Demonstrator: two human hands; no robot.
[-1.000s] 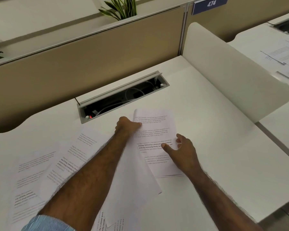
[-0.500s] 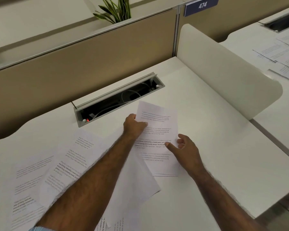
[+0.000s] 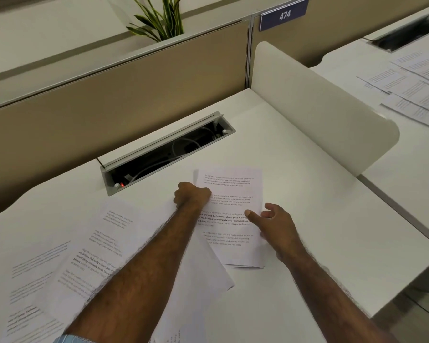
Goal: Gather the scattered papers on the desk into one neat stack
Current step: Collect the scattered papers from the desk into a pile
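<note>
A small stack of printed papers (image 3: 229,186) lies at the middle of the white desk (image 3: 307,219). My left hand (image 3: 192,196) is fisted on the stack's left edge, gripping it. My right hand (image 3: 275,225) rests on the stack's right edge, thumb pressed on the top sheet and fingers loosely spread. A blank sheet (image 3: 201,263) slants out from under my left forearm. Several printed sheets (image 3: 99,246) lie scattered and overlapping to the left, partly hidden by my arm.
An open cable tray (image 3: 166,152) with white wires is sunk into the desk behind the stack. A beige partition (image 3: 109,95) stands at the back and a white divider (image 3: 320,107) on the right. More papers (image 3: 416,87) lie on the neighbouring desk.
The stack has shifted slightly and sits straighter under both hands. My left hand stays on its left edge, my right hand on its right edge. The camera view has shifted a little.
</note>
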